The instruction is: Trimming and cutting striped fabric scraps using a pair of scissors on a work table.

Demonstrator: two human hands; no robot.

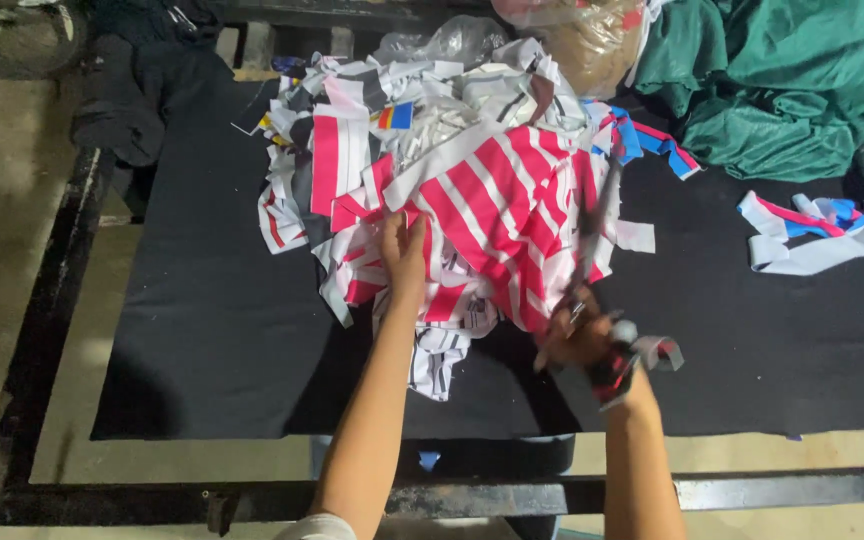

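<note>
A heap of pink-and-white striped fabric pieces (497,205) lies on a black cloth-covered table (212,330). My left hand (404,250) presses on the heap near its left side, fingers resting on a striped piece. My right hand (574,335) grips the handles of a pair of scissors (592,235), whose blades point up into the striped fabric; the hand is blurred. A fabric strip is wrapped round my right wrist (627,362).
Loose white, pink and blue strips (802,235) lie at the right. Green cloth (772,85) and a plastic bag (592,35) sit at the back right, dark clothing (142,80) at the back left. The black metal table frame (42,330) borders the cloth.
</note>
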